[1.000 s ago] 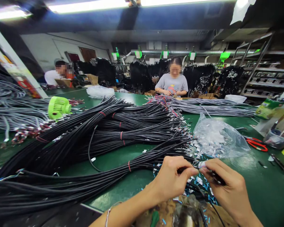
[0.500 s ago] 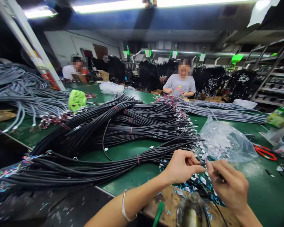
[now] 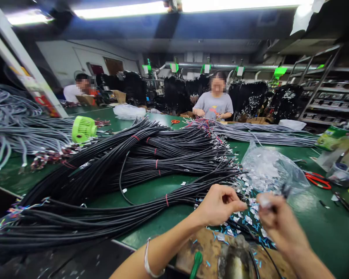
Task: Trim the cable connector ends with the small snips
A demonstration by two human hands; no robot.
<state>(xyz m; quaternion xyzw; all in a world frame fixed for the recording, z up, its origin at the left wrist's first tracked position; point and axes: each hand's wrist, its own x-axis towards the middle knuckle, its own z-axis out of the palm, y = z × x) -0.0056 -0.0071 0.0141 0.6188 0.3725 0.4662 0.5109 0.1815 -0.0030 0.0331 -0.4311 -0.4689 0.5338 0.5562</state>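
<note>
We have the left hand (image 3: 221, 203) curled over the green table (image 3: 151, 190), thumb and fingertips pinched shut on what looks like the stripped end of a black cable (image 3: 234, 226); the grip point itself is too small for us to read clearly. The right hand (image 3: 275, 221) is blurred, closed round a small pale piece at its fingertips, just beside the left, with a thin dark tool or wire end poking up past it (we cannot tell which). The cable runs down between the hands toward the table edge, over a scatter of little blue offcuts (image 3: 244, 228) and silvery terminals (image 3: 250, 205).

To do this well, we judge the two pinches should stay close together, so the wire end does not flex away from the piece. We would keep the work low over the table, so a dropped part lands among the loose ones rather than on the floor. The clear plastic bag (image 3: 272, 172) of parts lies just beyond the right hand, and the banded black cable bundles (image 3: 139, 166) lie to the left, near enough to snag a sleeve or a bracelet, we think
</note>
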